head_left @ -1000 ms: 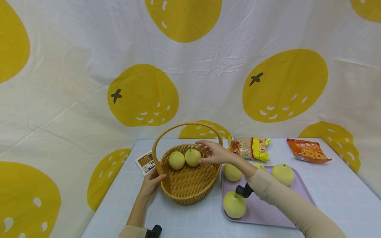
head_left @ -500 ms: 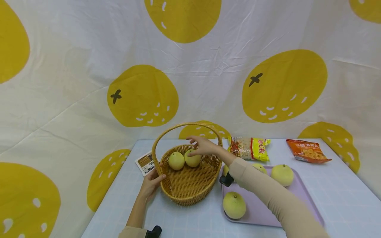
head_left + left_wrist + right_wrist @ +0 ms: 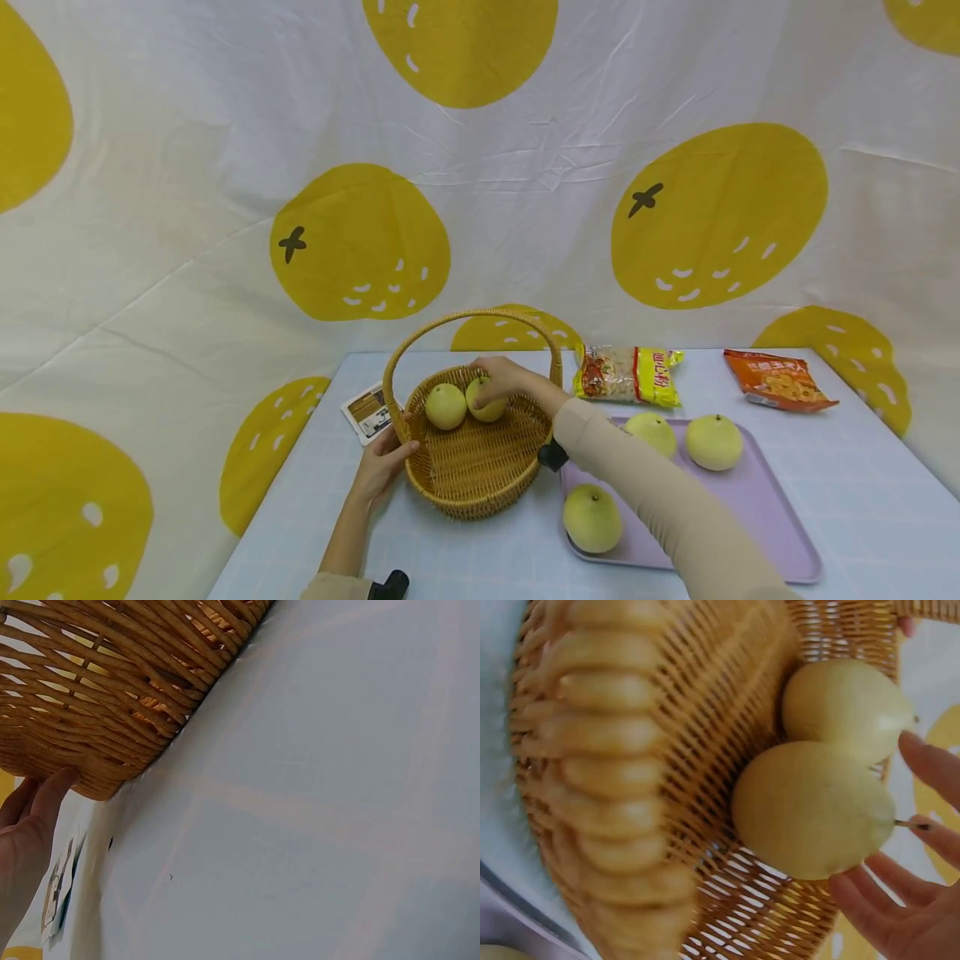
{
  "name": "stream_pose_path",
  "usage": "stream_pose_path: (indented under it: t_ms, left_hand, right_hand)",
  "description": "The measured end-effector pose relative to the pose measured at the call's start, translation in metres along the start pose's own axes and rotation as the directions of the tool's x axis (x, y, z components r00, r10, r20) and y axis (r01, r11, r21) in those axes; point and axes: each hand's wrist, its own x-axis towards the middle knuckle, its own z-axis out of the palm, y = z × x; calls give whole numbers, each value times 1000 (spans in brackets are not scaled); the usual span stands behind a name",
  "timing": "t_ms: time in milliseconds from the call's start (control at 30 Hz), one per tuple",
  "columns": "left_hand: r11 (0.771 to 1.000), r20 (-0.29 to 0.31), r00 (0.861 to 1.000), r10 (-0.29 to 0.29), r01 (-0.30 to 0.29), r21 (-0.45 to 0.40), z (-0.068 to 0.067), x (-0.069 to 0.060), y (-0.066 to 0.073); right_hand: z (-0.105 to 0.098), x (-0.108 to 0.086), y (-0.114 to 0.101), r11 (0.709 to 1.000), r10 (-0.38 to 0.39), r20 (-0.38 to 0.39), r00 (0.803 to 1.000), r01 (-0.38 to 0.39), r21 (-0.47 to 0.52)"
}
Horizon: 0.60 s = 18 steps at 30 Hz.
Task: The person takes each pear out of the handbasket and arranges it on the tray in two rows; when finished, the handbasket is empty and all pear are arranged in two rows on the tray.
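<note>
Right pear: in the back of the wicker basket [image 3: 472, 467], touching the left pear [image 3: 446, 407]; in the right wrist view the right pear [image 3: 810, 810] points its stem at the right hand [image 3: 504, 379]; body roundish, with little long axis
Basket: mouth tilted toward the person, handle arching upright from side to side
Right grip: fingers spread around the stem end, fingertips close on the skin; how firmly they press, I cannot tell
Left grip: left hand [image 3: 378, 467] clasps the basket's left rim, thumb over the edge
Table: pale checked cloth [image 3: 465, 567]; lilac tray [image 3: 757, 517] with pears, two packets [image 3: 626, 375] behind, printed card [image 3: 367, 417] at left
Backdrop: white sheet [image 3: 525, 208] with large yellow fruits
Since half a second ago: right hand lower, now over the right pear; basket unmoved
</note>
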Motion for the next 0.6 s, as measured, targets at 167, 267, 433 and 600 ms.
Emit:
stream_pose_path:
  t_ms: [167,267,433,600]
  left_hand:
    - [999,6,1000,-16,16,-28,1,-1,1]
    - [999,8,1000,-21,21,-24,2,-1,2]
    - [999,-6,999,-31,31,-21,1,0,2]
    - [999,-5,1000,-26,26,-21,1,0,2]
  right_hand:
    - [7,1,6,996,16,-12,1000,-17,-90]
    - [9,1,10,996,20,-28,999,-22,-84]
    - [9,1,15,995,43,-13,999,-44,-92]
    - [11,0,16,992,112,55,992,-109,-60]
